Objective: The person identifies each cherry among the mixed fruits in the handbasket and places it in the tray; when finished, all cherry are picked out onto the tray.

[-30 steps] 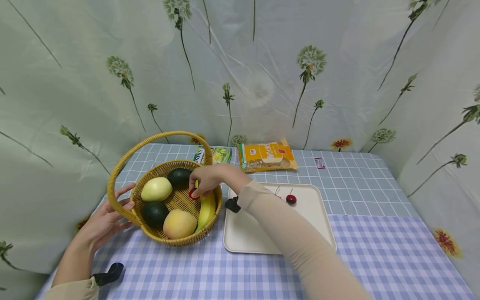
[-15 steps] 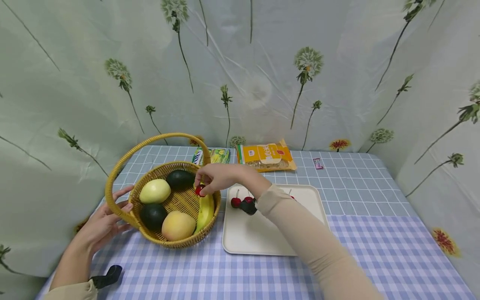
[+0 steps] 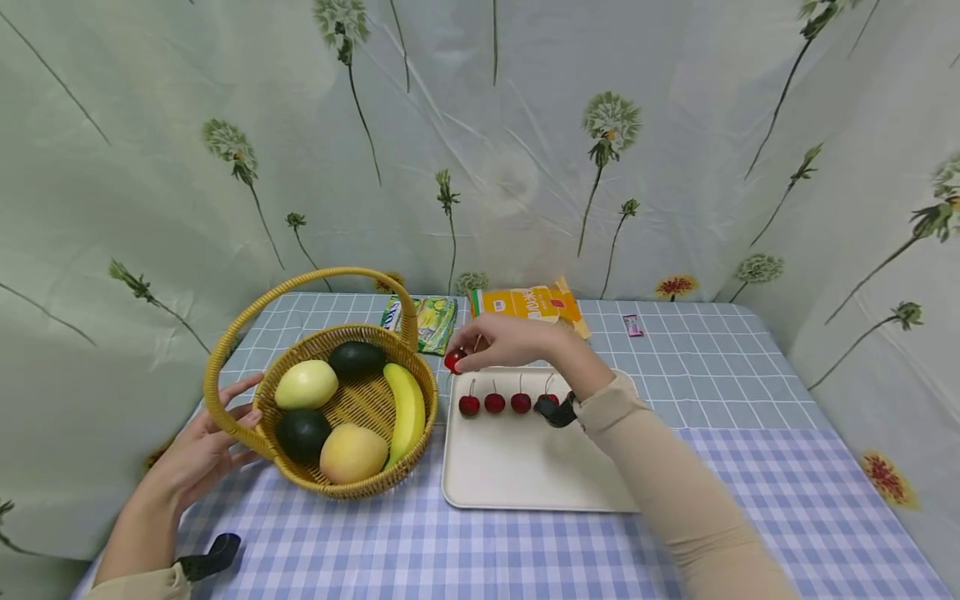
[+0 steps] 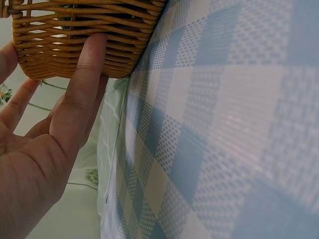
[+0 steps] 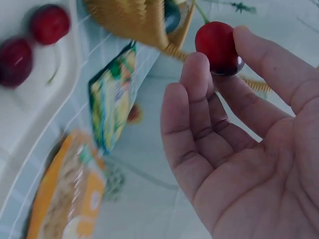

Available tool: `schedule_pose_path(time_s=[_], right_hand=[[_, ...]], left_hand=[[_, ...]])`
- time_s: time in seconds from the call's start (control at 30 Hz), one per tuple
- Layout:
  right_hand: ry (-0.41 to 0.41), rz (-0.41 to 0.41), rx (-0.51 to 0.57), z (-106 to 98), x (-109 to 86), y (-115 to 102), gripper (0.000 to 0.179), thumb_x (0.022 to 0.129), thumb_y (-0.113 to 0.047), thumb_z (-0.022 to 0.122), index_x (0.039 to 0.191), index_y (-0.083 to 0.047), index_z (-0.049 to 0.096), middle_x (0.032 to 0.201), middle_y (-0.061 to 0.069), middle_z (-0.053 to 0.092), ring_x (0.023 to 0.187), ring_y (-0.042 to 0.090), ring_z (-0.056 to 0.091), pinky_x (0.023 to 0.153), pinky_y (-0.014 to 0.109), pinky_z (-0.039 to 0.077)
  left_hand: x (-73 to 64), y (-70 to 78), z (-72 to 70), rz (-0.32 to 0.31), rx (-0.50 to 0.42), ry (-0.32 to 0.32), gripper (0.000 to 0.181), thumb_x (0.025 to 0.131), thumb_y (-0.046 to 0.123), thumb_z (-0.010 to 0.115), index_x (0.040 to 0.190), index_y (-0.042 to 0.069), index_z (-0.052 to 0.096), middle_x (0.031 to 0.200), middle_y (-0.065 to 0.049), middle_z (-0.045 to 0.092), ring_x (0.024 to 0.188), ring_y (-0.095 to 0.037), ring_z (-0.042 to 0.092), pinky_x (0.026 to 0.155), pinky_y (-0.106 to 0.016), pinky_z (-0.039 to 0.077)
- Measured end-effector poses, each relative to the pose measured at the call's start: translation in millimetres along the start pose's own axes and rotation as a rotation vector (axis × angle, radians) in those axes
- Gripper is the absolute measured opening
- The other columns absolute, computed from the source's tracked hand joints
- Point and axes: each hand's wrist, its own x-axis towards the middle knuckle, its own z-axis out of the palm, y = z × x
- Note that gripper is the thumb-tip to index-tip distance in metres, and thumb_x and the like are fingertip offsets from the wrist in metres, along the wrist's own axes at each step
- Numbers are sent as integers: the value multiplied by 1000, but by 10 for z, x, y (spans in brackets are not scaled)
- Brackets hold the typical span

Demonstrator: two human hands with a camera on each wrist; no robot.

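My right hand [image 3: 510, 340] pinches a dark red cherry [image 5: 218, 47] between thumb and fingertips, above the back left corner of a cream tray [image 3: 525, 467]. Several stemmed cherries [image 3: 494, 402] stand in a row along the back of that tray. To the left is a round wicker basket [image 3: 431, 400] with a tall handle. In it lie a banana [image 3: 407, 412], a peach [image 3: 353, 454], a pale yellow-green fruit [image 3: 306, 384] and two dark green, avocado-like fruits [image 3: 357, 360]. Fingers of my left hand [image 3: 206, 450] rest against the basket's left outer side, fairly straight.
A green and yellow packet [image 3: 435, 323] lies behind the basket, and an orange food bag [image 3: 558, 307] behind the tray. A small pink packet [image 3: 633, 325] is farther right. Checked cloth [image 3: 750, 500] covers the table, with a floral curtain [image 3: 517, 167] behind.
The right hand has lifted the cherry out of the basket and carried it right, over the tray's back left edge. More of the banana and the tray's cherries now shows. The left hand stays put.
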Motion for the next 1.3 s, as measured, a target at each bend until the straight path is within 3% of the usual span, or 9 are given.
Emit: schedule_pose_path(time_s=[0.2, 0.37, 0.7, 0.93, 1.3], right_hand=[[52, 78, 73, -12, -269, 232, 32, 104, -24, 72, 133, -12, 67, 119, 4, 72, 114, 20, 68, 104, 37, 56], [82, 102, 149, -28, -445, 363, 33, 99, -19, 77, 130, -14, 65, 117, 7, 71, 109, 25, 70, 96, 38, 59], [160, 157, 173, -53, -769, 629, 35, 95, -20, 83, 123, -15, 63, 111, 8, 65, 98, 26, 65, 90, 40, 54], [261, 247, 164, -73, -1101, 898, 38, 95, -24, 83, 124, -12, 60, 115, 10, 64, 103, 27, 61, 90, 37, 53], [359, 290, 95, 36, -1542, 1244, 34, 94, -14, 83, 119, -8, 60, 110, 13, 65, 96, 24, 62, 83, 35, 55]], left_hand=[[-1, -11, -10, 5, -12, -8, 63, 114, 10, 51, 167, 36, 29, 126, 16, 66, 110, -6, 71, 85, -33, 62], [-7, -17, -23, 25, -30, -28, 62, 114, 9, 49, 166, 36, 31, 126, 15, 67, 109, -8, 71, 86, -33, 62], [0, -19, -33, 24, -39, -39, 61, 114, 9, 49, 165, 37, 32, 126, 16, 68, 110, -7, 72, 86, -33, 62], [8, -33, -31, 42, -43, -49, 61, 114, 8, 48, 166, 35, 32, 127, 15, 68, 110, -8, 72, 86, -34, 62], [17, -45, -51, 43, -53, -51, 61, 114, 7, 48, 165, 36, 34, 126, 15, 69, 109, -8, 72, 86, -34, 63]])
